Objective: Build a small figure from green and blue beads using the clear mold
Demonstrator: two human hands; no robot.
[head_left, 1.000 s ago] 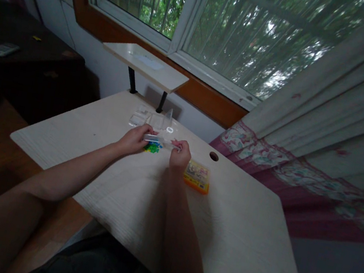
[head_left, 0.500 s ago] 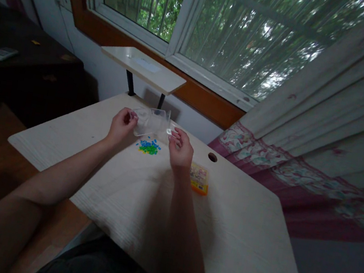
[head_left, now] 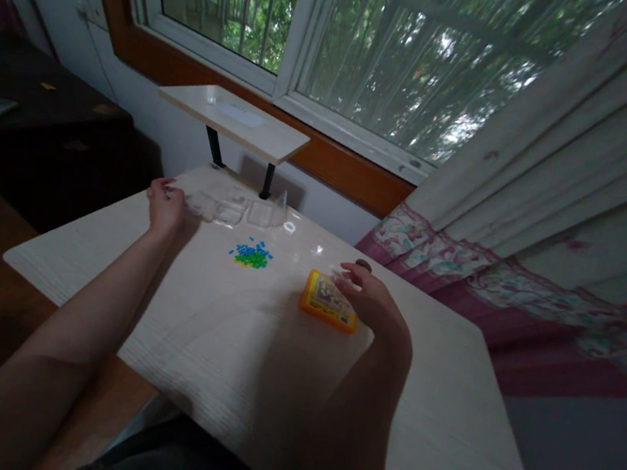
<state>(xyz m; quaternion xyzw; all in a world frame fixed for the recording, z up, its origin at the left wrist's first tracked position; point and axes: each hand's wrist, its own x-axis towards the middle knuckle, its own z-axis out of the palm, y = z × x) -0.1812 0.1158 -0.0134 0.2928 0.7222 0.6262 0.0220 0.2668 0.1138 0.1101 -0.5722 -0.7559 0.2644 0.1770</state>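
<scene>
My left hand point(head_left: 166, 208) is at the far left of the table, beside the left end of a row of clear plastic trays point(head_left: 229, 213). Its fingers look loosely curled and apart, with nothing plain between them. The trays lie on the table, and a clear upright piece point(head_left: 280, 209) stands at their right end. My right hand point(head_left: 368, 294) hovers at the right edge of a yellow-orange box point(head_left: 327, 314) with a printed top. Its fingers are apart and partly cover that box. A loose pile of small blue, green and yellow pieces point(head_left: 251, 255) lies between the hands.
The pale wooden table point(head_left: 201, 329) has a raised shelf point(head_left: 236, 119) on black legs at the back. A round hole point(head_left: 363, 264) sits behind my right hand. Window and curtain point(head_left: 500, 266) border the table; a dark cabinet point(head_left: 29, 99) stands left.
My hands have moved apart, left hand leftward and right hand rightward to the yellow-orange box. The clear plastic held between them now rests on the table behind the pile.
</scene>
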